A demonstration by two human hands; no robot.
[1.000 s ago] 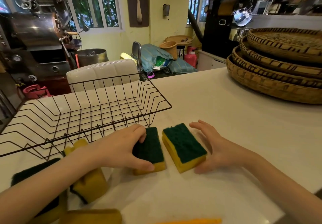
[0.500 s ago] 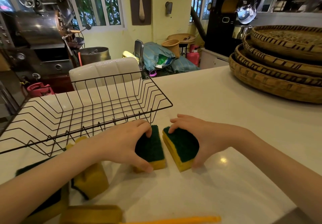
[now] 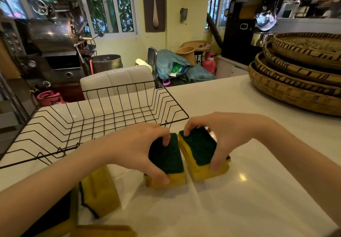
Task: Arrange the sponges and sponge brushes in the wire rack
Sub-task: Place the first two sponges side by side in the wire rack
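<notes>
The left hand (image 3: 136,150) and right hand (image 3: 221,137) each had fingers clamped on a green-topped sponge (image 3: 167,160) (image 3: 200,148) on the bench (image 3: 258,190), seemingly ready to lift both into the empty wire rack (image 3: 96,124).

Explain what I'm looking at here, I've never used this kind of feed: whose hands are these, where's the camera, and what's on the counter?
There is no machine: a person wears one camera on the head, looking down at their own bare hands. The left hand grips one green-topped yellow sponge; the right hand grips a second sponge beside it. Both sponges sit on the white counter. The black wire rack behind them holds nothing yet. More sponges lie near the left forearm. Stacked woven trays sit far right.
</notes>
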